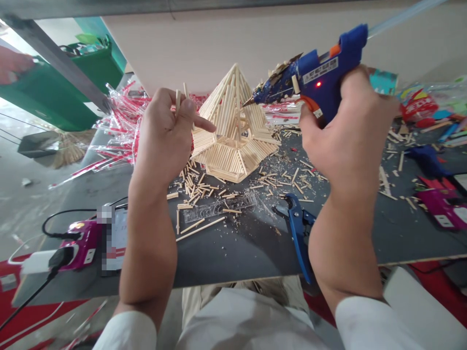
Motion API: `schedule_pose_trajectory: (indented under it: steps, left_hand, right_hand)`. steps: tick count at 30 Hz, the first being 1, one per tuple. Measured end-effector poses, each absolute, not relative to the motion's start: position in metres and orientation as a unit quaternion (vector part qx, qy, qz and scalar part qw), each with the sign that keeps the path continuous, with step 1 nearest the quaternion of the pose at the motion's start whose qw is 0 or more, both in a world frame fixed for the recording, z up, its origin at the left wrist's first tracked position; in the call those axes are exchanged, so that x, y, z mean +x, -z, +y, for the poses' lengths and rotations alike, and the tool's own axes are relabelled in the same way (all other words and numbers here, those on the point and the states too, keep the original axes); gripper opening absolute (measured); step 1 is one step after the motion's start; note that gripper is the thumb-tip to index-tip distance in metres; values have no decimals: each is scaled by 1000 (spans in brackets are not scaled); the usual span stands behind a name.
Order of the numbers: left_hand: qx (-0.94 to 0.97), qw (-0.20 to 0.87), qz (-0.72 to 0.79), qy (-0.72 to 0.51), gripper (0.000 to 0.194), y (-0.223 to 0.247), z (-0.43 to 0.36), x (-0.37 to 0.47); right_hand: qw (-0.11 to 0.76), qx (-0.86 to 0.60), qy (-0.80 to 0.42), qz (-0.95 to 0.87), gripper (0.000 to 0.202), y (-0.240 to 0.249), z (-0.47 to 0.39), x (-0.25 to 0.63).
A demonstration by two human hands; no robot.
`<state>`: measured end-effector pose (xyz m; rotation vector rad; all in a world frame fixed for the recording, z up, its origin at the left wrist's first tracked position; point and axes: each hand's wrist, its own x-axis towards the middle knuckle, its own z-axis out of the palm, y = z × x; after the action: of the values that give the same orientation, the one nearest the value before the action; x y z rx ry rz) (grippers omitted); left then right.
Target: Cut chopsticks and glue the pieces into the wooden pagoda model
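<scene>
A blue hot glue gun [328, 68] with a lit red light is gripped in my right hand [350, 126]; its crusted nozzle points left at the upper part of a pale stick model [233, 112]. This model has a pointed roof and a flared lower skirt, and it stands on the table. Beside its left side, my left hand [168, 126] pinches short wooden sticks [178, 103] between thumb and fingers, with one finger extended toward the roof. Whether that finger touches the model I cannot tell.
Cut stick pieces [197, 187] litter the dark table [233, 262]. A clear ruler [219, 206] and a blue cutter [299, 233] lie in front. Red-white plastic wrappers [122, 126] pile at left. Purple power strips [82, 243] and a phone [118, 238] sit nearby; a person's hand [14, 65] shows far left.
</scene>
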<state>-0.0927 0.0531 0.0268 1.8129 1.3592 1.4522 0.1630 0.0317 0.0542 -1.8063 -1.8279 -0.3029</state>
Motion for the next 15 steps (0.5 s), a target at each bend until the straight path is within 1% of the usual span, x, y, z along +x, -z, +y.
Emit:
schedule_pose_trajectory:
  steps: [2,5,7,11,15]
  left_hand:
    - [653,225,491,-531,21,-28,52,-92]
    - [649,223,497,-531,16,-29,51,-92]
    - [660,196,499,-526,12,-30,52,-92]
    - [693,99,493,-516,8,-32,53,-94]
    - [704,104,484,-510,4,-32,52,-94]
  right_hand:
    - [277,-664,129,-682,45,-55,31,163]
    - [277,-655,144,-688,50,-55,30,164]
    - [273,-653,146,-691,51,-56,29,164]
    - [272,-648,148,-696,52,-57,27,166]
    - [272,-642,153,-700,49,-56,25,169]
